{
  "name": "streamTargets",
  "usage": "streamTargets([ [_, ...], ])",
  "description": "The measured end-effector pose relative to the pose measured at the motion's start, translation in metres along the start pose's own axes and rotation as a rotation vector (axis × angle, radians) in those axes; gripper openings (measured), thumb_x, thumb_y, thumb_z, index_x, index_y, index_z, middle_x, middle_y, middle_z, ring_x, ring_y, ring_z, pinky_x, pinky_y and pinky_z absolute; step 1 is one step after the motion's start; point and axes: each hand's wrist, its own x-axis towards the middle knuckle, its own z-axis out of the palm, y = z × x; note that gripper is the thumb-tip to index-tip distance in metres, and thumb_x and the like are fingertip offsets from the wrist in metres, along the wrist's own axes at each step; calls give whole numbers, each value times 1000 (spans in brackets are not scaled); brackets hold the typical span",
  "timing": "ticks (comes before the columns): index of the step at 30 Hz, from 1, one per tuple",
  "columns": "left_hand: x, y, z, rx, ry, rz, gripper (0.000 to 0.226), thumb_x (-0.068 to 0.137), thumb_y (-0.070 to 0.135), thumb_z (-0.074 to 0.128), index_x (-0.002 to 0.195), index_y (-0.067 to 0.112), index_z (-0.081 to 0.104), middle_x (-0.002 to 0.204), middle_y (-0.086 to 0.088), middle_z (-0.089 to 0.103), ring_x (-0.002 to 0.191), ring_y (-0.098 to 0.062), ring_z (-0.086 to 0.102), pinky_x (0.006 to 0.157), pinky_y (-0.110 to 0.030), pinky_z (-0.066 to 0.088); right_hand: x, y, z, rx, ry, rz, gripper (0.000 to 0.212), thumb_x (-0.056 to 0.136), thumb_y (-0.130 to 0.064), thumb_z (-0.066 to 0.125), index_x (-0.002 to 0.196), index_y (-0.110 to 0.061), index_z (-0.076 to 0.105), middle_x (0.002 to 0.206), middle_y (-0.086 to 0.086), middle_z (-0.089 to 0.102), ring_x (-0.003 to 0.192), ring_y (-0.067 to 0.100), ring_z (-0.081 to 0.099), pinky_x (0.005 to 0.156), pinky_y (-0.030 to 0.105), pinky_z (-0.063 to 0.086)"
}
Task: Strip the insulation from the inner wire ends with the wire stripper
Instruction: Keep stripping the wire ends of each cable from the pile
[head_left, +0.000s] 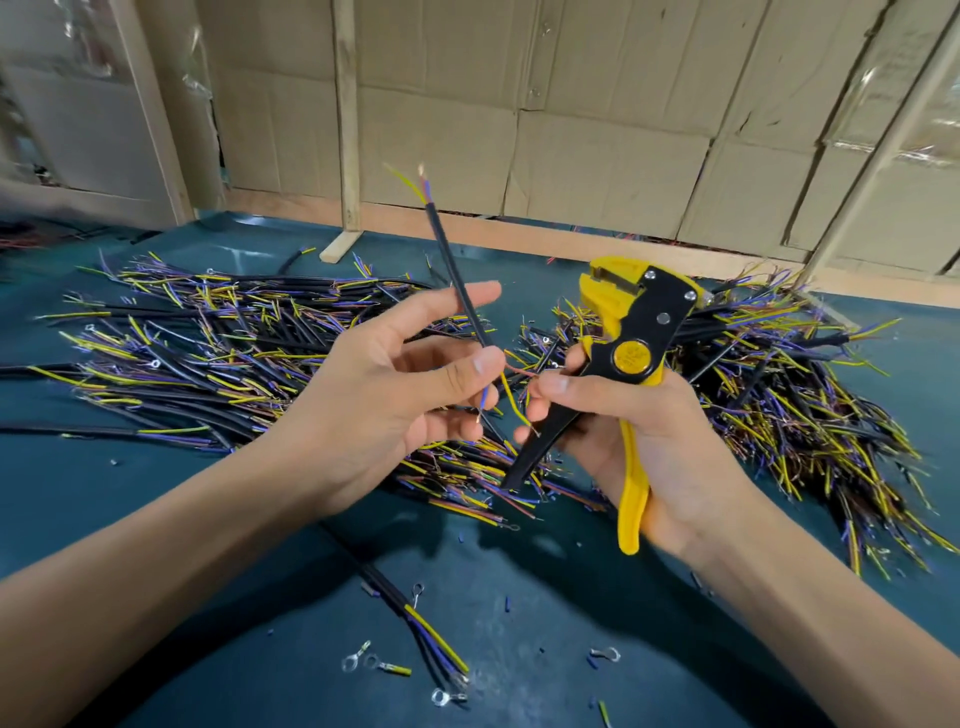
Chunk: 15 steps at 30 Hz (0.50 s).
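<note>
Left grip: thumb and finger pinching black cable, tilted, cores splayed at both ends | right grip: curled round yellow-black stripper, head up, fingertips touching cable's lower cores | both held above table between two cable piles | loose ring terminals near front.

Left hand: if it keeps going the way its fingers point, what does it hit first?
Probably the right hand holding the stripper; the left hand, pinching the cable, points right toward it. Depth unclear.
</note>
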Motion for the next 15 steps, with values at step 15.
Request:
streamTargets([
  [15, 5, 13, -8, -213, 85, -14, 26, 78, 10, 73, 102, 19, 77, 81, -4, 60, 66, -13, 59, 53, -22, 43, -6, -2, -7, -252, -153, 128, 13, 82, -11, 73, 87, 2, 75, 82, 30, 69, 70, 44, 71, 63, 49, 59],
])
